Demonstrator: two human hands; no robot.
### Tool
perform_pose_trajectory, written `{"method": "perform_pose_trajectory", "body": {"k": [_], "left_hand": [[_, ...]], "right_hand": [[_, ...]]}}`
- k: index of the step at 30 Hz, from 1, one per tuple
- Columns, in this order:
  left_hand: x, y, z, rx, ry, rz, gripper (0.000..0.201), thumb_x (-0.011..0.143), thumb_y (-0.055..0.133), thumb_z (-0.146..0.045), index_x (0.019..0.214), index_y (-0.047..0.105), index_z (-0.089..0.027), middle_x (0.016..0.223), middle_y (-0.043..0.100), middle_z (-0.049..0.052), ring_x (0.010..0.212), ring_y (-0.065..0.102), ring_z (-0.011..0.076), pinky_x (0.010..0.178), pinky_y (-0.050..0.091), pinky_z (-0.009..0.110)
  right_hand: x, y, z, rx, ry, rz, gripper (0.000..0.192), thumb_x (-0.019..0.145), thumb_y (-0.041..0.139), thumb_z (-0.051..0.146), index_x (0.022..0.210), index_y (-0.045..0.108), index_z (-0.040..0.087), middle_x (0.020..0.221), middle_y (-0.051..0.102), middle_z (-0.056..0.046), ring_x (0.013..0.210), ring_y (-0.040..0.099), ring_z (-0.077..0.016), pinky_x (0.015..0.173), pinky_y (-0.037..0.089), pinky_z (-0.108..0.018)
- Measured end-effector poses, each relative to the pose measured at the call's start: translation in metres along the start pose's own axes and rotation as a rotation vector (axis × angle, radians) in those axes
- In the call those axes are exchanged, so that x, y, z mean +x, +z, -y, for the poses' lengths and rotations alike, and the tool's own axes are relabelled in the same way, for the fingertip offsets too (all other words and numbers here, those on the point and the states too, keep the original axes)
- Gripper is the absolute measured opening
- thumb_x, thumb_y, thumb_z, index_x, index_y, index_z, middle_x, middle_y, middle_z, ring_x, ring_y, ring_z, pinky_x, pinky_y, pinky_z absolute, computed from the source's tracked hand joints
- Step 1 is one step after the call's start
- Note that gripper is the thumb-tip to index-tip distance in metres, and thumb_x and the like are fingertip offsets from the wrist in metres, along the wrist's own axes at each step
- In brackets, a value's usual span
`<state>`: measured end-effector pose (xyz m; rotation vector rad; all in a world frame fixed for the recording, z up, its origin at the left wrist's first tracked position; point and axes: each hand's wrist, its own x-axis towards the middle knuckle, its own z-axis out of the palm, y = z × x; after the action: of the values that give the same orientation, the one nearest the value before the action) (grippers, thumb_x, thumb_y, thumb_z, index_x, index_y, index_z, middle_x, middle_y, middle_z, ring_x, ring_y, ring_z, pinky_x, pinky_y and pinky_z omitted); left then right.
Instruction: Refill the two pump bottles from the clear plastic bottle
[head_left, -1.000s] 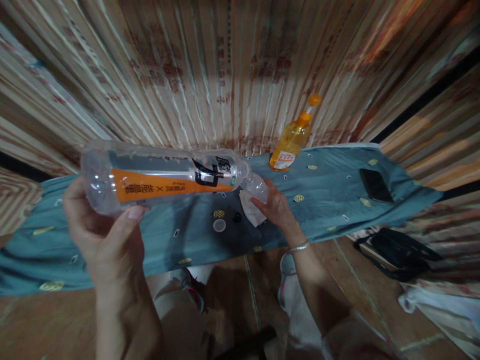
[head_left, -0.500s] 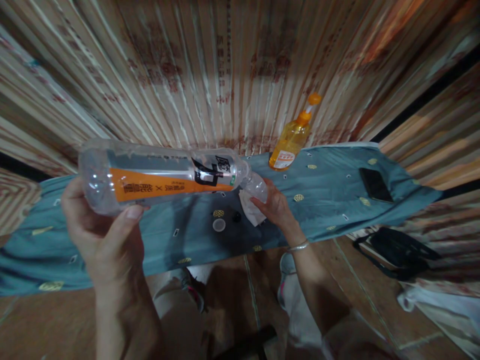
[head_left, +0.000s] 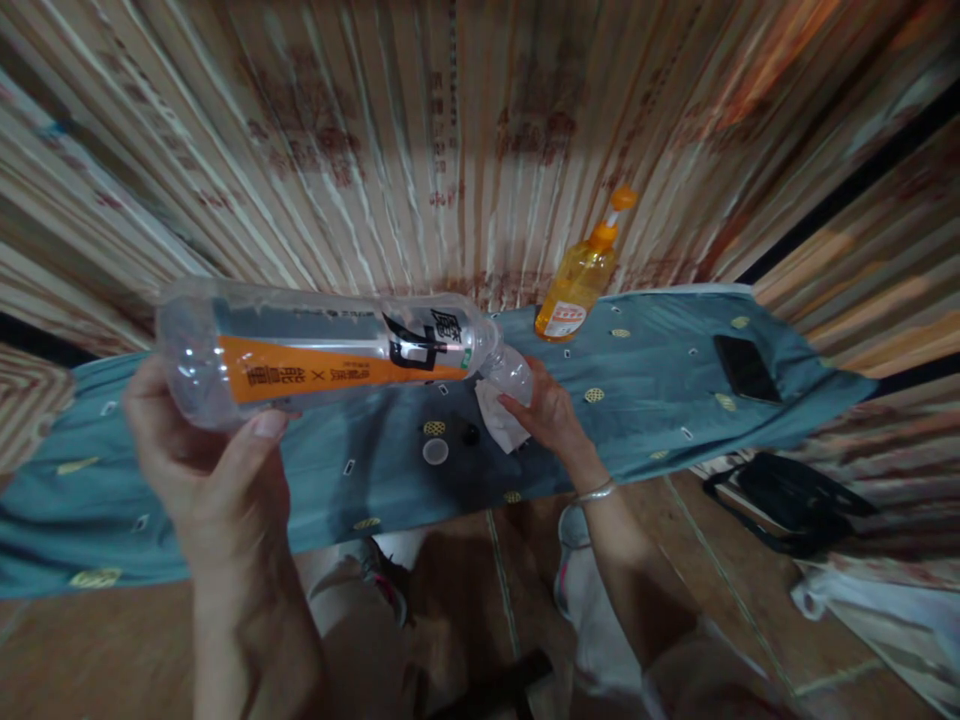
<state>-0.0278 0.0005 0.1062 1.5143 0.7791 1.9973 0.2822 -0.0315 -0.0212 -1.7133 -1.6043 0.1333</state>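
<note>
Left hand (head_left: pixel 196 455) grips 1 clear bottle (head_left: pixel 330 350) held sideways; right hand (head_left: pixel 546 410) pinches what looks like a white cloth (head_left: pixel 499 418) at its neck.

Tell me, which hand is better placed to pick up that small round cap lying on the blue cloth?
Probably the right hand: it sits low by the bottle's mouth, closer to the cap, pinching only a white tissue. The left hand is raised, gripping the bottle's base.

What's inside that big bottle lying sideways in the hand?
The clear bottle in the left hand looks empty: you see straight through it. The orange label hides its middle, and the right hand with white paper covers the mouth.
</note>
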Motion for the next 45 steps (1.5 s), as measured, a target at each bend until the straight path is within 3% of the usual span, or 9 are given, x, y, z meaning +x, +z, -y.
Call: {"method": "perform_pose_trajectory", "body": {"k": [4,9,17,24,36,45], "left_hand": [[0.000,-0.002,0.002,0.068,0.023,0.004,0.068,0.051,0.090,-0.047,0.114,0.070,-0.032,0.101,0.063,0.001,0.079,0.058,0.0170,0.059,0.050,0.029],[0.002,-0.003,0.007,0.121,0.052,0.013,0.074,0.050,0.088,-0.055,0.117,0.066,-0.034,0.106,0.062,0.002,0.087,0.063,0.0233,0.080,0.057,0.049],[0.006,0.004,0.004,0.039,0.036,-0.022,0.071,0.041,0.093,-0.046,0.108,0.071,-0.033,0.099,0.065,0.002,0.087,0.063,0.0269,0.102,0.045,0.066],[0.015,0.010,0.004,0.066,0.122,0.040,0.064,0.047,0.088,-0.049,0.106,0.070,-0.031,0.101,0.064,0.003,0.105,0.064,0.0328,0.110,0.038,0.067],[0.019,0.017,0.008,0.089,0.168,0.034,0.059,0.046,0.085,-0.051,0.098,0.067,-0.031,0.098,0.067,0.001,0.098,0.065,0.0311,0.106,0.043,0.065],[0.023,0.018,0.003,0.110,0.163,0.047,0.055,0.048,0.083,-0.050,0.096,0.066,-0.030,0.096,0.063,0.001,0.095,0.064,0.0301,0.101,0.045,0.062]], "right_hand": [[0.001,-0.001,-0.001,0.015,-0.001,0.015,0.060,0.086,0.074,0.037,0.137,0.051,0.017,0.125,0.072,-0.018,0.115,0.072,-0.0342,0.098,0.059,-0.050],[0.001,-0.003,-0.001,0.016,-0.005,0.024,0.060,0.087,0.073,0.038,0.137,0.049,0.017,0.129,0.071,-0.020,0.118,0.070,-0.0354,0.101,0.059,-0.052],[0.003,-0.005,-0.001,0.046,0.015,0.020,0.057,0.088,0.072,0.039,0.136,0.051,0.016,0.126,0.072,-0.019,0.115,0.072,-0.0341,0.098,0.061,-0.051],[0.003,-0.004,-0.005,0.044,0.015,0.029,0.060,0.086,0.075,0.037,0.138,0.051,0.018,0.127,0.072,-0.017,0.116,0.071,-0.0332,0.098,0.060,-0.049],[0.004,-0.009,-0.006,0.068,0.051,0.047,0.065,0.084,0.077,0.031,0.140,0.050,0.012,0.129,0.070,-0.021,0.118,0.071,-0.0338,0.100,0.059,-0.048],[0.003,-0.007,-0.007,0.085,0.048,0.036,0.062,0.084,0.077,0.032,0.139,0.051,0.016,0.129,0.071,-0.018,0.120,0.070,-0.0324,0.101,0.058,-0.048]]}}
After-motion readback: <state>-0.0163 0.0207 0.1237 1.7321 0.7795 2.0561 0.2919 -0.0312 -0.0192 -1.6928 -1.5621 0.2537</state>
